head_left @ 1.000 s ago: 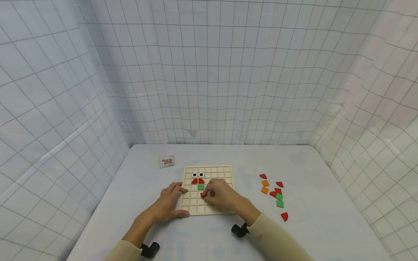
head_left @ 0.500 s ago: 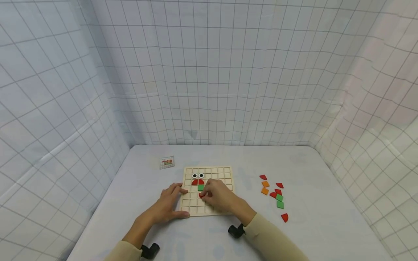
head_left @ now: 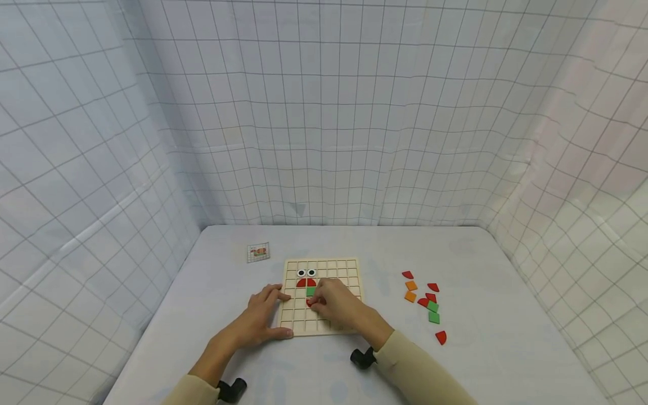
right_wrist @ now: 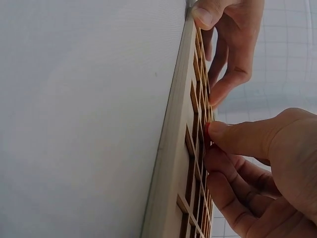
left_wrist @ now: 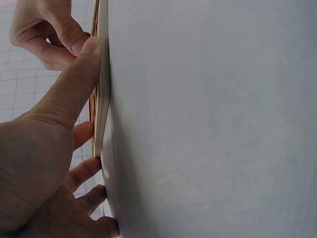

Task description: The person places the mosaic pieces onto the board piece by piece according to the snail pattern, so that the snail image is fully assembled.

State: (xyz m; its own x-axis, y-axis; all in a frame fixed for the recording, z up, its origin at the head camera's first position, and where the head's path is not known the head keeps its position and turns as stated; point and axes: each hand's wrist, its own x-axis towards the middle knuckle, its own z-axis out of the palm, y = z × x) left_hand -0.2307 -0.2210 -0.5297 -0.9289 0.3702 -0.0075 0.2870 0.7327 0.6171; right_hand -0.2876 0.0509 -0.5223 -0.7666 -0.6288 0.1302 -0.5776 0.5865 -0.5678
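Note:
A pale wooden grid board (head_left: 298, 325) lies on the table. My right hand (head_left: 339, 306) is over its middle, pinching a red quarter-circle tile (head_left: 309, 303) between thumb and fingers, just below a green square tile (head_left: 311, 292). In the right wrist view that red tile (right_wrist: 207, 134) stands tilted on edge at the grid, partly hidden by the fingertips. My left hand (head_left: 260, 316) rests spread along the board's left edge, thumb on the front corner and a finger on the left rim. Above the green square sit two red quarter-circle tiles (head_left: 301, 283) and two round eye tiles (head_left: 311, 273).
Loose tiles lie right of the board: several red quarter circles (head_left: 441, 337), orange squares (head_left: 410, 296) and green squares (head_left: 433, 318). A small picture card (head_left: 258, 252) lies behind the board to the left. White gridded curtains (head_left: 334, 140) surround the table.
My right hand has shifted slightly left with the red tile, bringing it under the green square. The left hand stays on the board's edge.

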